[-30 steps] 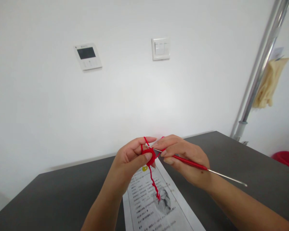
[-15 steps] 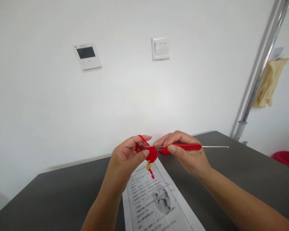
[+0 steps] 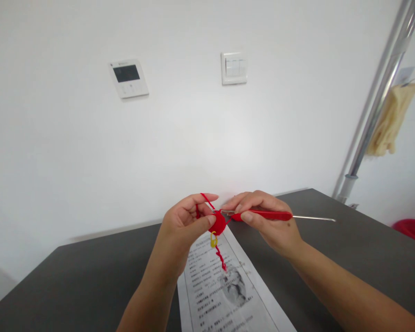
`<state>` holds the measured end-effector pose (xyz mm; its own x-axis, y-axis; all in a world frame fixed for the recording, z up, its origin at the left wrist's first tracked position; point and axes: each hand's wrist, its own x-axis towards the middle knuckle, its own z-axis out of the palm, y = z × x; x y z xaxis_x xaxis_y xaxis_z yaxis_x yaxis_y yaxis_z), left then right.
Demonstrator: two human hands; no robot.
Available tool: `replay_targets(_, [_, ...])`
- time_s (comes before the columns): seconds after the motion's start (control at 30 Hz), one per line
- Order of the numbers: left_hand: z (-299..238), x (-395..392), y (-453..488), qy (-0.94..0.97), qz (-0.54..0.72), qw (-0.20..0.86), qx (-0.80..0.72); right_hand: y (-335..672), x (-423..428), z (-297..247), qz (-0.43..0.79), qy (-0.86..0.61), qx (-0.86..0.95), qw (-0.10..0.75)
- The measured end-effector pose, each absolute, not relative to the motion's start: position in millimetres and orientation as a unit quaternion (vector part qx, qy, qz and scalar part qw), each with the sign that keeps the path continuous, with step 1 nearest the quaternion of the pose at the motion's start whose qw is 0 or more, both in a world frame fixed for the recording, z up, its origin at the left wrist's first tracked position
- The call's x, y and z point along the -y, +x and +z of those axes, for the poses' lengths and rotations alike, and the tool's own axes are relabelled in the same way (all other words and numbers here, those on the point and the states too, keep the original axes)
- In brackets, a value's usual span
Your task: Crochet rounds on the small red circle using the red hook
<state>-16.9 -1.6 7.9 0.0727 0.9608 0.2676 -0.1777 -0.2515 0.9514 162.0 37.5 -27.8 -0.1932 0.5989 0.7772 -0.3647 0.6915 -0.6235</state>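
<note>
- Dark desk (image 3: 90,286), printed sheet (image 3: 224,295) lying at near edge
- Above sheet: left hand (image 3: 183,226), grip pinched on red crochet disc (image 3: 218,223), yellow marker (image 3: 213,240) dangling beneath
- Right hand (image 3: 269,228), grip closed round red crochet hook (image 3: 266,215), tip at disc
- White wall beyond: switch (image 3: 234,68), panel (image 3: 128,78)

The printed sheet (image 3: 228,295) on the bench (image 3: 90,286) carries lines of text, too small and blurred to read.

Dark table (image 3: 72,276), printed sheet (image 3: 228,299), wall switch (image 3: 234,68), metal pole (image 3: 376,101)
</note>
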Motion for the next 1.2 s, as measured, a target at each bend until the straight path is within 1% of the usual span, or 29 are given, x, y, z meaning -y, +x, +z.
replay_targets(0.17, [8.2,0.6,-19.4,0.539,0.563,0.516,-0.357,166.5,-42.1,-28.4,0.382,-0.069,0.691,0.610])
replay_targets(0.57, [14.0,0.2,-17.3,0.550,0.516,0.519,-0.403,185.3,-52.2,-24.0,0.415,-0.016,0.752,0.512])
replay_targets(0.97, [9.9,-2.5,-15.0,0.571,0.495,0.480,-0.445,196.6,-50.3,-12.7,0.271,-0.070,0.853,0.441])
replay_targets(1.2, [7.6,-2.5,-15.0,0.588,0.495,0.446,-0.458,198.0,-45.2,-11.1,0.196,-0.083,0.882,0.421])
